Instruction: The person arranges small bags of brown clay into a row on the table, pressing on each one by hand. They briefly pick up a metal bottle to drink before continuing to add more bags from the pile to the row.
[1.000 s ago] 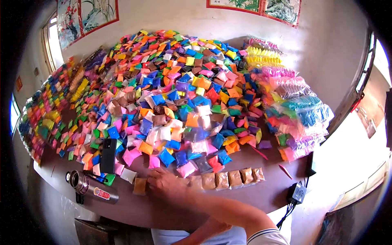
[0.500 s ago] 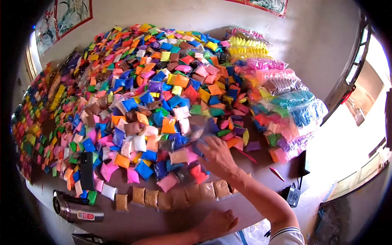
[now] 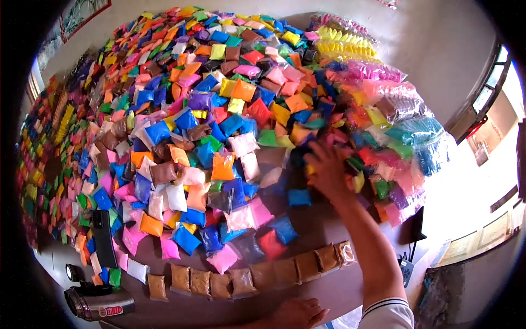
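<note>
A large heap of small coloured packets [image 3: 222, 164] covers the brown table. My right hand [image 3: 327, 167] is at the right part of the heap, fingers spread over dark, yellow and green packets. No held packet can be made out in it. Near the front edge of the table, my left hand [image 3: 302, 313] rests with its fingers curled; whether anything is in them is hidden. Between my left hand and the heap runs a curved row of brown packets [image 3: 221, 285]. A blue packet [image 3: 299, 197] lies alone just left of my right wrist.
A black phone [image 3: 104, 238] leans at the heap's left front, behind a steel flask [image 3: 101, 302]. Stacked clear bags of coloured pieces [image 3: 413, 131] stand at the right. A small grey device [image 3: 405, 271] sits at the right edge.
My right hand has moved right and farther into the heap, and its fingers have spread. My left hand has shifted slightly right and lower in the view. The camera view has tilted down.
</note>
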Demonstrator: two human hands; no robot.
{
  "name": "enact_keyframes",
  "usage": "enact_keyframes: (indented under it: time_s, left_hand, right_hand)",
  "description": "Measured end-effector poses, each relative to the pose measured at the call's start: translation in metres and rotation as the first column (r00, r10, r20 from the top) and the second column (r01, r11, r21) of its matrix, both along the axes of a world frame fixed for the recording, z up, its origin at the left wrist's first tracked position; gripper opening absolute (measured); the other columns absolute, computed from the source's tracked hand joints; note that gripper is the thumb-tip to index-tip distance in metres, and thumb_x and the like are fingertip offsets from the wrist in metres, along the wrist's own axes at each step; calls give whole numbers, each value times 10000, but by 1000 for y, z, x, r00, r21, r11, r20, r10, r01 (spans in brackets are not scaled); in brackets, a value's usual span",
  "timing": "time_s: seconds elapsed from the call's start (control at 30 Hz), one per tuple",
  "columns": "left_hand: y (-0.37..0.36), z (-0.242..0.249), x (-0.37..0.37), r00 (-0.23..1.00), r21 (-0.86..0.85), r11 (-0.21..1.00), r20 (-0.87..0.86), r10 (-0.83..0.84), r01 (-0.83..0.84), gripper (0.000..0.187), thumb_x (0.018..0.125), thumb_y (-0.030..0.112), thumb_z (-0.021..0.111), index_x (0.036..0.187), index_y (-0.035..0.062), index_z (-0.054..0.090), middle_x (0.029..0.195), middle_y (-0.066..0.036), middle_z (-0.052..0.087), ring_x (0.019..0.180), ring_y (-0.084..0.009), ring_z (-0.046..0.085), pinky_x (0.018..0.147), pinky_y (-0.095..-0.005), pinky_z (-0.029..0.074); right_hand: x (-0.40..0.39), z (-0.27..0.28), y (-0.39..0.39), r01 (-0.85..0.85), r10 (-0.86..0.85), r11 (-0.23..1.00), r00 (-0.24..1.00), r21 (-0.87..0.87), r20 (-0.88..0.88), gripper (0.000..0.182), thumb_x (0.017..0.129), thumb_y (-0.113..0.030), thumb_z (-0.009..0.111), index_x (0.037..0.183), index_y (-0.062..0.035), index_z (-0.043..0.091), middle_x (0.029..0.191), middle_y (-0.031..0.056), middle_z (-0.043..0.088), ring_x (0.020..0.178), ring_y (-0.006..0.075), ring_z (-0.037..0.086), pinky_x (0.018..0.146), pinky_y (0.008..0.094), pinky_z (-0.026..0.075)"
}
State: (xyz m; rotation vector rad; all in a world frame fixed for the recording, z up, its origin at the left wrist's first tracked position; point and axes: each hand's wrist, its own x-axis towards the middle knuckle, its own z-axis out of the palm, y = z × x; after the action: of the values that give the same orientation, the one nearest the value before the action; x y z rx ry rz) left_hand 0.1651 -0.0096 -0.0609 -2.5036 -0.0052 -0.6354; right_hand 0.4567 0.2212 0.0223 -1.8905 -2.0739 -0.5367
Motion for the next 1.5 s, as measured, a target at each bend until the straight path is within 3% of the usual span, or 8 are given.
enact_keyframes:
  time_s: [0.1,0.17,0.27,0.37,0.7,0.9,0.97,1.5]
  left_hand:
    - [5,6,3,983,206,961,-58,-176,184,131,831,251,656,763,153,601,718,-42,551,722,-204,574,514,-387,461]
    - [6,31,-1,963,-797,548,264,-60,253,146,847,258,655,770,148,596,715,-54,561,687,-219,585,521,-409,464]
    - [-2,37,1,1000,-969,245,14,24,8,203,883,296,637,757,145,587,701,-71,563,620,-241,574,522,-424,462]
    - [-13,0,2,998,-557,828,66,-20,54,270,926,334,592,745,134,576,683,-76,557,566,-249,557,519,-440,458]
    - [9,38,-1,967,-887,415,249,63,201,229,931,318,550,807,138,619,767,-86,572,740,-269,570,658,-440,481]
    - [4,13,3,999,-289,956,-6,-48,44,125,881,264,584,817,164,624,779,-60,561,737,-252,550,658,-439,472]
    - [6,31,-5,993,-762,637,115,-37,112,107,858,270,603,819,174,627,757,-42,545,740,-234,550,639,-435,464]
    - [9,60,-2,965,-949,271,208,162,159,391,903,415,604,658,110,626,561,-84,546,421,-273,538,405,-441,430]
  right_hand:
    - [40,4,5,40,-37,990,999,138,-24,407,741,-197,780,1111,-59,682,1333,141,556,1303,351,471,1108,491,341]
    - [54,15,19,55,-37,991,988,121,-147,407,750,-181,772,1125,-53,679,1333,148,560,1281,352,490,1092,465,368]
    - [43,41,15,166,-118,980,930,110,-349,431,762,-147,768,1162,-26,664,1338,172,568,1238,352,534,1041,408,436]
    - [-12,76,0,5,60,980,945,200,-322,432,759,-152,789,1163,-49,673,1359,183,559,1253,384,525,1048,447,432]
    - [-172,38,-56,-635,592,757,767,-156,-248,655,781,-450,752,1356,-202,558,1468,167,443,1381,366,392,1106,586,307]
    - [-145,33,-41,-574,536,784,818,-234,-211,630,796,-488,730,1324,-174,594,1511,132,411,1426,327,337,1152,556,233]
    - [-131,29,-29,-567,535,804,822,-179,-197,579,763,-428,762,1258,-151,644,1467,129,461,1417,322,349,1128,519,281]
    - [-78,85,17,-165,201,964,966,210,-165,392,742,-137,728,1132,-110,707,1339,207,556,1304,390,481,1069,501,391]
